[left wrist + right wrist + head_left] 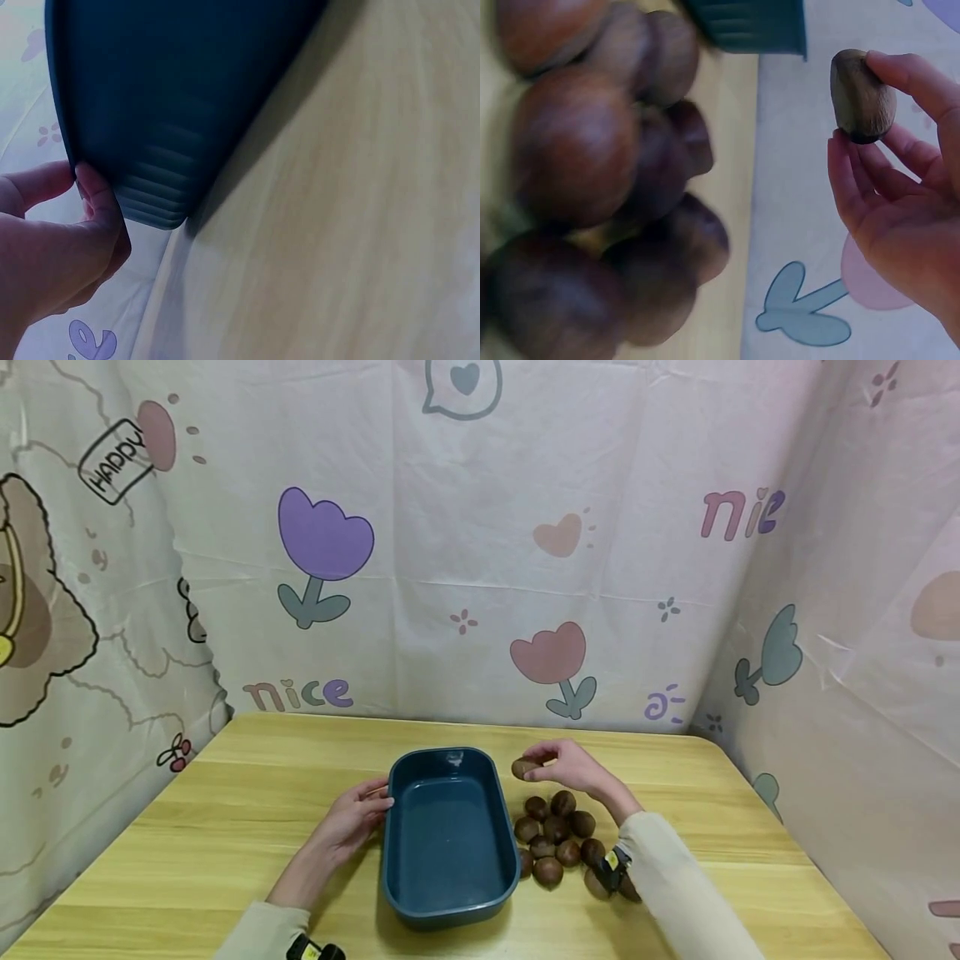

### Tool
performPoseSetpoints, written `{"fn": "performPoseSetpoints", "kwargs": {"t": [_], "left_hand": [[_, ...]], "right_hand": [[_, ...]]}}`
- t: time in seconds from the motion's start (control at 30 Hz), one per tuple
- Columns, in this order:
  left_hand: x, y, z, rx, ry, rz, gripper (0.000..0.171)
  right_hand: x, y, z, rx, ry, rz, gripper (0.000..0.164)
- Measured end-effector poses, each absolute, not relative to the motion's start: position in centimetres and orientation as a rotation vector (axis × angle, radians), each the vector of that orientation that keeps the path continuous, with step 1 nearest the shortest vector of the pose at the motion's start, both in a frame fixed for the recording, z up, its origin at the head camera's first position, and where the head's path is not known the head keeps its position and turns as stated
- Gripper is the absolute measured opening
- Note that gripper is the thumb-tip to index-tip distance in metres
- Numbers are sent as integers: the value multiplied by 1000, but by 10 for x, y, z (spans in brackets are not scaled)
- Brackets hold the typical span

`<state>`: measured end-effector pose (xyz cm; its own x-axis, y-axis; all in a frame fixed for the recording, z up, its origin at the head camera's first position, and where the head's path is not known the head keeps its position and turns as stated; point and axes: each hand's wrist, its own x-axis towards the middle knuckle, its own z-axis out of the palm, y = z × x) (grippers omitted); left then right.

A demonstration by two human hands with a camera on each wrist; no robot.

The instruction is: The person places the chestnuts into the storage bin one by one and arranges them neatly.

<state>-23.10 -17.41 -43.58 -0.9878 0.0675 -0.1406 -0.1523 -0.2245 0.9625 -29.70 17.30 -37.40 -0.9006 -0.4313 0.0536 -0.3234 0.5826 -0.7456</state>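
A deep dark teal rectangular dish (450,912) with rounded corners stands on the table, its inside bare. My left hand (352,820) pinches the dish's left rim between thumb and fingers, which the left wrist view shows close up. Between the thumb and fingertips of my right hand (573,768) is a chestnut (862,96), raised beyond the dish's far right side. Below that hand, several brown chestnuts (557,828) lie in a loose pile along the dish's right side. The right sleeve and wrist camera partly hide the nearest ones.
The light wooden table (225,835) carries the dish and the pile. A printed cloth (465,543) with flowers and words hangs behind the table and along both sides. Strapped at the left wrist is a small black camera (313,948).
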Motion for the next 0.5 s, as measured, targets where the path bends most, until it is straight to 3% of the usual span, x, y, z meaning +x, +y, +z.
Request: {"fn": "performPoseSetpoints", "kwargs": {"t": [0.5], "left_hand": [[-231, -175, -436, -103, 1844, 2365, 52]], "right_hand": [[-317, 123, -352, -663, 2609, -1282, 39]]}}
